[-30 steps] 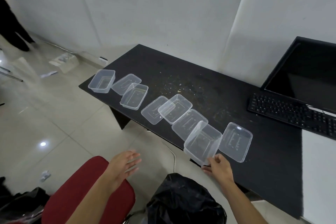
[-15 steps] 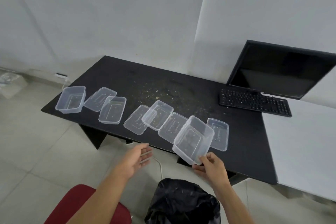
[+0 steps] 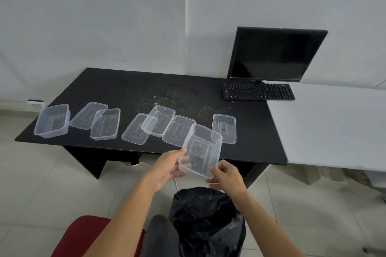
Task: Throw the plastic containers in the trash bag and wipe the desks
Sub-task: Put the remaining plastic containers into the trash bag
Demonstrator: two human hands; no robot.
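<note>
Container (image 3: pixel 201 150) at lower centre looks light, thin, bendy. Left hand (image 3: pixel 167 168) and right hand (image 3: pixel 226 175) pinch its near rim, likely stiffest there.

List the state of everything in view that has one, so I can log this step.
Trash bag: mouth open, below the hands.
Black desk: crumbs scattered, unwiped.
Held container: lidless, tilted, gripped by left hand and right hand, not yet bagged.
Leftmost container: upright, lidless, empty.
Rightmost lid: lying flat.
Monitor: screen dark.
</note>
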